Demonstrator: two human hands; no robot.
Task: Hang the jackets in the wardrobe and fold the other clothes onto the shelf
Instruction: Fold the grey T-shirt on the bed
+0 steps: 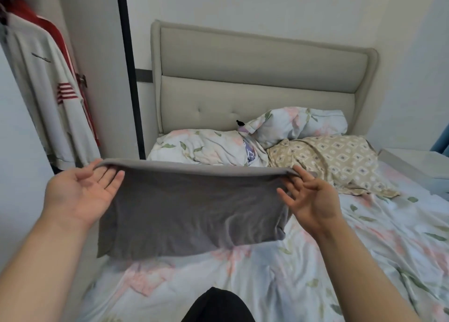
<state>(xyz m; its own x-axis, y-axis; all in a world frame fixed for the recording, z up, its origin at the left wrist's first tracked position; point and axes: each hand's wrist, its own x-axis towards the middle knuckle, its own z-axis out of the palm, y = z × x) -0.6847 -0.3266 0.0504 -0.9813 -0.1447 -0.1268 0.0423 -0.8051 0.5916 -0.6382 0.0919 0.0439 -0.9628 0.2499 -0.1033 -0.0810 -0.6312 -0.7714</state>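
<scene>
Jackets (43,90): white and red, hanging at far left. Left hand (82,195): pinches the left corner of the cloth's top fold. Cloth (194,210): grey, folded, held above the bed (340,261). Right hand (311,200): pinches the right corner.

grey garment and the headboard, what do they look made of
The grey garment looks like thin matte knit, perhaps cotton jersey: it hangs limp with soft ripples. The headboard looks upholstered in matte beige woven fabric: padded panels, button tufts.

bedroom, padded headboard (262,61), pillows (297,124), wardrobe (97,54)
</scene>
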